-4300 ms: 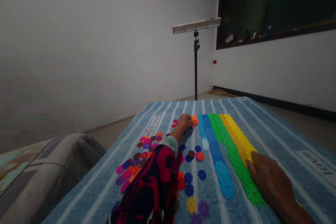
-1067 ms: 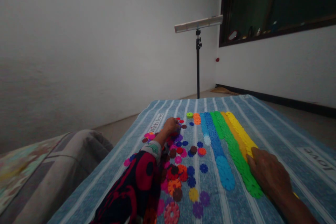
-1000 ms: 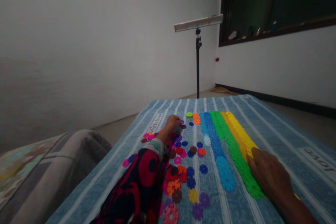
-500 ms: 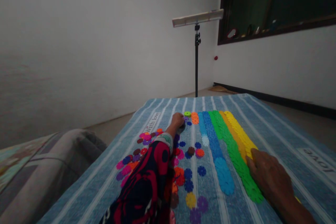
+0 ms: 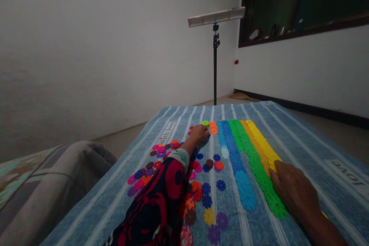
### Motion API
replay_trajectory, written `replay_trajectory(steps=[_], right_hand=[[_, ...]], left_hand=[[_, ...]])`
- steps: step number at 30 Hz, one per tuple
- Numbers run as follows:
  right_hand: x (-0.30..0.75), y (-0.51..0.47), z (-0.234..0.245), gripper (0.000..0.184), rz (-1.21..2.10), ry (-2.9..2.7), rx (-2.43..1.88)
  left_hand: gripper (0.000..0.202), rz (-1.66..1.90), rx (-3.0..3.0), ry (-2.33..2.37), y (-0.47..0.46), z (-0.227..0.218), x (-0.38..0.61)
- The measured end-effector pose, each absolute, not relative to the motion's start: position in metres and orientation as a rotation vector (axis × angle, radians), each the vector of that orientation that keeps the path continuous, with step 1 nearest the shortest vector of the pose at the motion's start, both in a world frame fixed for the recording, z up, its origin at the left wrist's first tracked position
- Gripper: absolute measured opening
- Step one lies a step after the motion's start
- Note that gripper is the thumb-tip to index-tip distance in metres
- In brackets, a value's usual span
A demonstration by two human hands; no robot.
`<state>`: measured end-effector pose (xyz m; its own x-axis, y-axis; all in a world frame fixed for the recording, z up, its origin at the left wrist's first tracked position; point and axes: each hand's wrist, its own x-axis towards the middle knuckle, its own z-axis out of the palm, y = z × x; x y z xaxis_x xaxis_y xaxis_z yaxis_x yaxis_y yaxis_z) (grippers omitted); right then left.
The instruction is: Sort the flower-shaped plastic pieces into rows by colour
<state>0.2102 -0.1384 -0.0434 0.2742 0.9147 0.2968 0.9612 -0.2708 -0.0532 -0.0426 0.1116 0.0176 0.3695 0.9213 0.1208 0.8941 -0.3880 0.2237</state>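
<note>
My left hand [image 5: 199, 134] reaches to the far part of the cloth, fingers curled together and pointing down; anything in them is hidden. Just beyond its fingertips lie a lime green notched disc [image 5: 205, 123] and a short row of orange discs [image 5: 213, 128]. My right hand [image 5: 295, 186] rests with loosely extended fingers over the near part of a row of yellow discs [image 5: 261, 138]. Beside that run overlapping rows of green discs [image 5: 259, 177] and blue discs [image 5: 235, 153], with light blue discs [image 5: 246, 192] at the near end.
Loose mixed discs [image 5: 141, 178] lie around my left forearm. More dark blue discs [image 5: 221, 185] and purple discs [image 5: 215, 234] are scattered nearer. A striped blue cloth [image 5: 311, 150] covers the table. Behind stands a black pole [image 5: 215, 73]; grey fabric [image 5: 72, 177] is at left.
My left hand has shifted right, now covering the spot where small purple and blue discs showed. Red discs behind it have come into view. My right hand stays over the yellow row.
</note>
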Motion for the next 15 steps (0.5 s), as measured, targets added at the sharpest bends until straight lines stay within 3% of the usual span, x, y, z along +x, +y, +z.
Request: replay_trajectory(steps=[15], right_hand=[[0.209, -0.139, -0.038, 0.019, -0.292, -1.738, -2.362]], left_hand=[[0.027, 0.378, 2.523, 1.679, 0.09, 0.006, -0.044]])
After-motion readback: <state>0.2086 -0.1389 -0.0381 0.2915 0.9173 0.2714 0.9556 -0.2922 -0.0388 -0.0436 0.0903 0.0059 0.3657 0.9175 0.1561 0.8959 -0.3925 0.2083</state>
